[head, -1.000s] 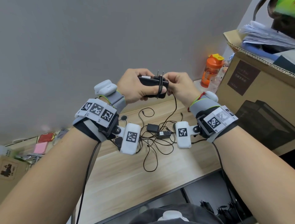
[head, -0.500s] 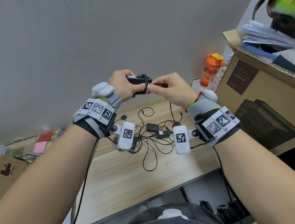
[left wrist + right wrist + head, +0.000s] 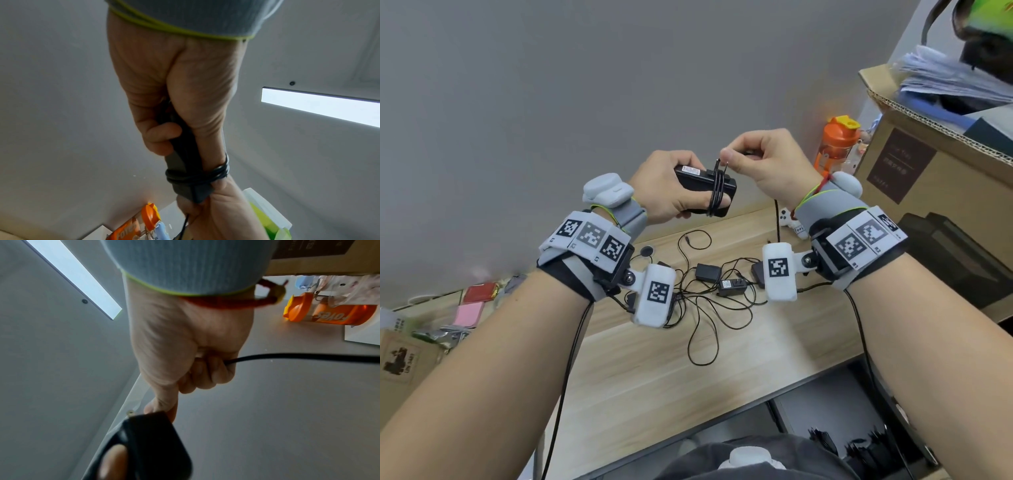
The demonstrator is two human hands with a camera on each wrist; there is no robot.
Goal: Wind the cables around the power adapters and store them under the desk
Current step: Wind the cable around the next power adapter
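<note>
Nearest me, both forearms reach up over the wooden desk, wrist rigs strapped on. Just past them on the desktop I've got a tangle of loose black cables with two small adapters in it, a plain black one and one with a white label and prongs; they lie close together.

Up above that pile, my left hand grips the black power adapter, fingers curled round its body, thumb pressed along the near face. Several turns of its cable sit tight around the adapter's right-hand part, and from the left wrist view those loops cross over my thumb too. The adapter is in the air, well clear of the desk.

Right beside it, my right hand pinches the cable between thumb and forefinger, just above the adapter's top edge, other fingers curled in. The free run of cable drops from that fist down toward the desk.

Farther back: an orange bottle against the grey wall, and a cardboard box to its right, papers stacked on top.
</note>
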